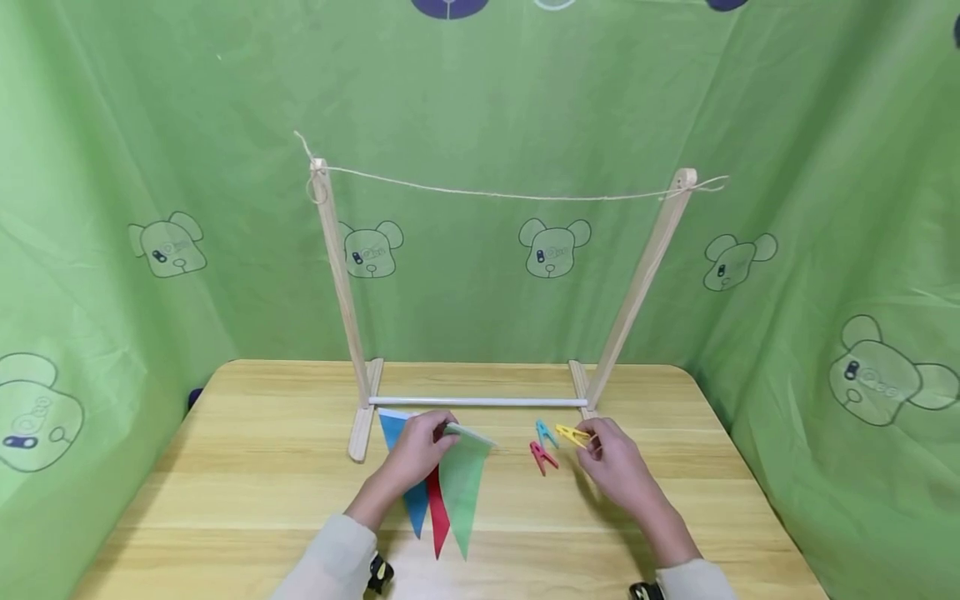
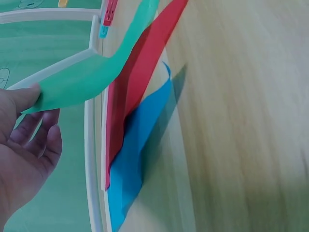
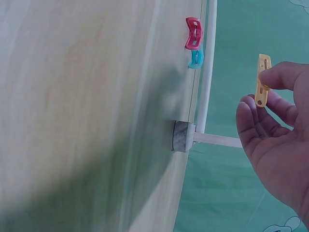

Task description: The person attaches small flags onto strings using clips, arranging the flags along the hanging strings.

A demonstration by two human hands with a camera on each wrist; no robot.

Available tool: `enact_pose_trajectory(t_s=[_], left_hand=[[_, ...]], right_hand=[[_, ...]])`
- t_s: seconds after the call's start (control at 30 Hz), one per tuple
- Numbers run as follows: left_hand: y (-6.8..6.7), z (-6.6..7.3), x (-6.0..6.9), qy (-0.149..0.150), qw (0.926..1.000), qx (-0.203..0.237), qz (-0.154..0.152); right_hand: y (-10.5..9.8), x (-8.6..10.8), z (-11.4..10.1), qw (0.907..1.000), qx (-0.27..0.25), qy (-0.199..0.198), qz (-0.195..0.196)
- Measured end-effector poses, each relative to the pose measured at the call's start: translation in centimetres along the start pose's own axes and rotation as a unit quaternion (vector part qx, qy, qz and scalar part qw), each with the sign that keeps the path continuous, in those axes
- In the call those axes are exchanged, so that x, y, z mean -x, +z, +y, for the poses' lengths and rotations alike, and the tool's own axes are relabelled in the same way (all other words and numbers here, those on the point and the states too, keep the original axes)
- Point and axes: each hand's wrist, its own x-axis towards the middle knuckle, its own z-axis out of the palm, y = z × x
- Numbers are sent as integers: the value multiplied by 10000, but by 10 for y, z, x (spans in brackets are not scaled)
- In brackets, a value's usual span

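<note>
The left hand pinches the top edge of a green pennant; in the left wrist view its thumb presses on the green cloth. Beside and partly behind it are a red pennant and a blue pennant. The right hand holds a yellow clothespin between thumb and fingers, seen side-on in the right wrist view. Left of it on the table lie a blue clothespin and a red clothespin.
Behind the hands stands a wooden frame with a left post, a right post and a white bottom bar. A string spans the post tops. Green curtains surround the wooden table.
</note>
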Motion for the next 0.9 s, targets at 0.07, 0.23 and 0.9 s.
enact_pose_trajectory(t_s=[0.07,0.23,0.9], left_hand=[[0,1,0,48,10000,21,50],[0,5,0,125,9998,51,131],[-1,18,-1,-328,9914,1069,686]], right_hand=[[0,0,-1,10000,8,-62,65],[-2,0,-4,9996,-12,-124,235],[-5,-5,-9,9972,-317,-380,553]])
